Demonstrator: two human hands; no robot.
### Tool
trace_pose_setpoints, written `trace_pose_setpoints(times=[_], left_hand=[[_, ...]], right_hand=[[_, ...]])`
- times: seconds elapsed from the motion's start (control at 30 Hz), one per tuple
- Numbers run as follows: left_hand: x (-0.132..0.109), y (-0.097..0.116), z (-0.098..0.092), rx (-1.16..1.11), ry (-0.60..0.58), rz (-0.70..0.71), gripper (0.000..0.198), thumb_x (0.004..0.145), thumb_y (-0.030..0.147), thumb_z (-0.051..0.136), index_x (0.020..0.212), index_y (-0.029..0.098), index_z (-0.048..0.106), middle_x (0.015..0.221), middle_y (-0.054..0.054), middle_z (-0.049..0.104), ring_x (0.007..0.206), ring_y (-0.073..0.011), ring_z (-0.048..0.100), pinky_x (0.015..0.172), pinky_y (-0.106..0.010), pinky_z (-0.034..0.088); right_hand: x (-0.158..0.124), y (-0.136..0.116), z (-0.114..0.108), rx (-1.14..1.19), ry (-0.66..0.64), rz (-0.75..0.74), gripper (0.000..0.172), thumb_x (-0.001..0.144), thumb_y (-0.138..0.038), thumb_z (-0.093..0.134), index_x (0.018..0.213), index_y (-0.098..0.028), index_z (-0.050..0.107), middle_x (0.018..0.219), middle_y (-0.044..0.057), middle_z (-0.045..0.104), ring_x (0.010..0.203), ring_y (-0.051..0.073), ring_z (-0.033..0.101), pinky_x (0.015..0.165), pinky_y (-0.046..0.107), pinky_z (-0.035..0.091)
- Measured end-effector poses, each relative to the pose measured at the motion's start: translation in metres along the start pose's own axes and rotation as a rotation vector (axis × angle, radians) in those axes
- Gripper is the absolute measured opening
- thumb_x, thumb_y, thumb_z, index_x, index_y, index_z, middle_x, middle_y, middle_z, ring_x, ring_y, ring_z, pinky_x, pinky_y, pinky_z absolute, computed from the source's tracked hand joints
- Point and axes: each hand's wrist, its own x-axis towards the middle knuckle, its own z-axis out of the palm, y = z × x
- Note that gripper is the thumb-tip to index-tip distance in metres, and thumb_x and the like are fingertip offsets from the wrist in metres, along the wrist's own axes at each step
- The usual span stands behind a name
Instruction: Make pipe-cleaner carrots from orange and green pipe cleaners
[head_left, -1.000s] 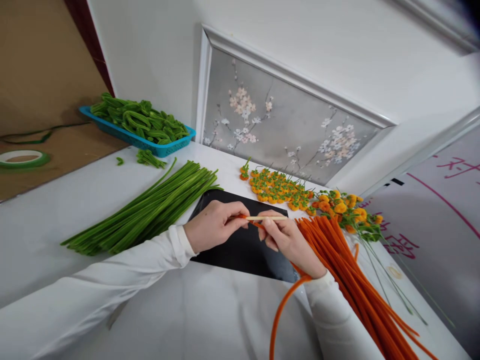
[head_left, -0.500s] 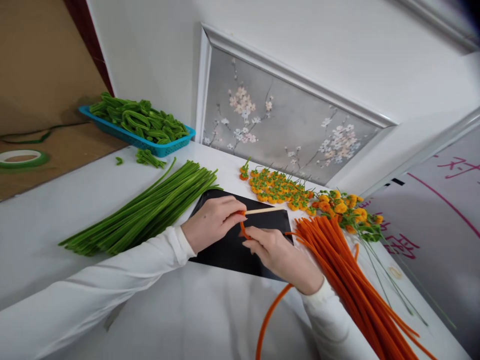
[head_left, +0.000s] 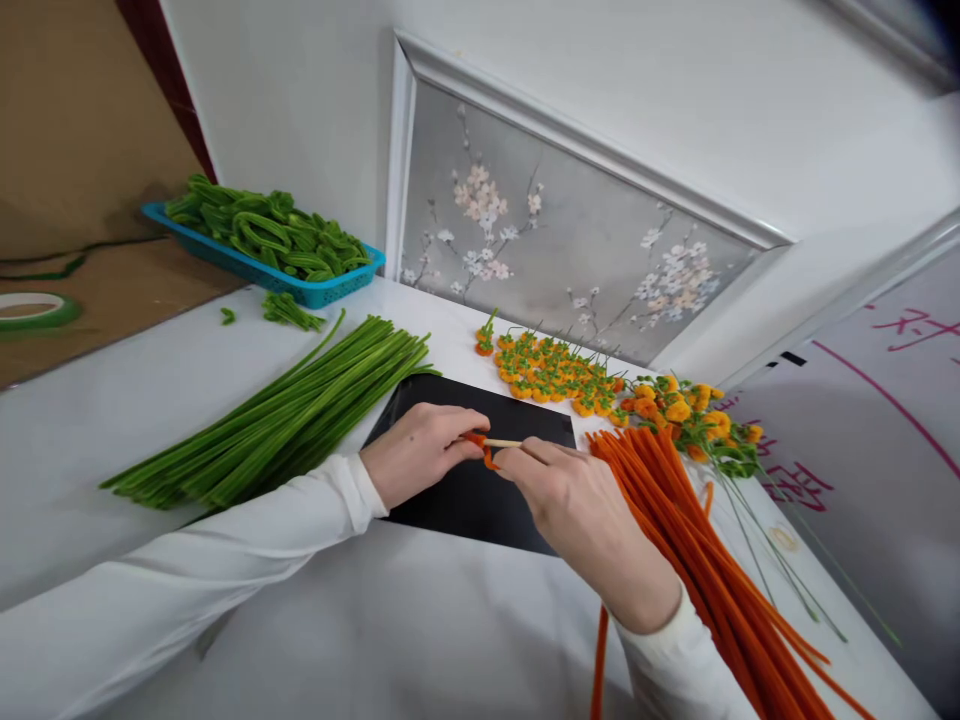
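Above a black mat [head_left: 465, 510], my left hand [head_left: 420, 450] pinches an orange pipe cleaner [head_left: 489, 459] wound around the end of a thin wooden stick [head_left: 504, 443]. My right hand [head_left: 577, 510] is closed over the stick's other end, its fingertips close to the left ones. A small curl of the pipe cleaner shows between the hands and runs against the right fingers, which hide part of it. An orange tail hangs below the right wrist. Beside that hand lies a thick bundle of orange pipe cleaners [head_left: 697, 540].
Left of the mat lies a bundle of green pipe cleaners [head_left: 285, 425]. A blue basket [head_left: 322, 292] of bent green pieces stands behind it, near green tape [head_left: 45, 315]. Small orange flowers [head_left: 555, 370] lie at the wall, with stemmed ones [head_left: 686, 410] to the right.
My right hand has moved up from below the stick and now covers its right end, which was bare before. The orange tail hangs straighter and farther right. The view has shifted slightly.
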Motion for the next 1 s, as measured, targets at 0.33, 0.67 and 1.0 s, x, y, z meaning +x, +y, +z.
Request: trace_pose_setpoints(times=[0.33, 0.67, 1.0], left_hand=[[-0.003, 0.01, 0.005, -0.114, -0.075, 0.133, 0.007, 0.083, 0.01, 0.059, 0.084, 0.014, 0.064, 0.08, -0.002, 0.067, 0.071, -0.0119, 0.063, 0.066, -0.019, 0.045], [-0.004, 0.017, 0.001, -0.263, -0.184, 0.177, 0.008, 0.083, 0.008, 0.057, 0.084, 0.015, 0.062, 0.078, -0.001, 0.066, 0.067, -0.0101, 0.06, 0.064, -0.018, 0.044], [-0.002, 0.019, 0.0, -0.369, -0.043, 0.139, 0.025, 0.08, 0.01, 0.062, 0.102, 0.018, 0.068, 0.081, -0.002, 0.066, 0.067, -0.0095, 0.059, 0.063, -0.018, 0.044]], right_hand=[[0.008, 0.018, 0.01, 0.286, 0.18, 0.095, 0.023, 0.096, -0.029, 0.043, 0.095, -0.023, 0.065, 0.084, 0.002, 0.064, 0.07, 0.011, 0.06, 0.063, 0.02, 0.04], [0.013, 0.04, 0.023, 0.47, 0.075, 0.2, 0.027, 0.089, -0.036, 0.054, 0.073, -0.019, 0.068, 0.063, -0.001, 0.059, 0.058, 0.011, 0.051, 0.056, 0.021, 0.036], [0.011, 0.049, 0.034, 0.701, -0.151, 0.216, 0.036, 0.089, -0.036, 0.049, 0.059, -0.015, 0.056, 0.051, -0.006, 0.038, 0.05, 0.007, 0.033, 0.046, 0.021, 0.023]])
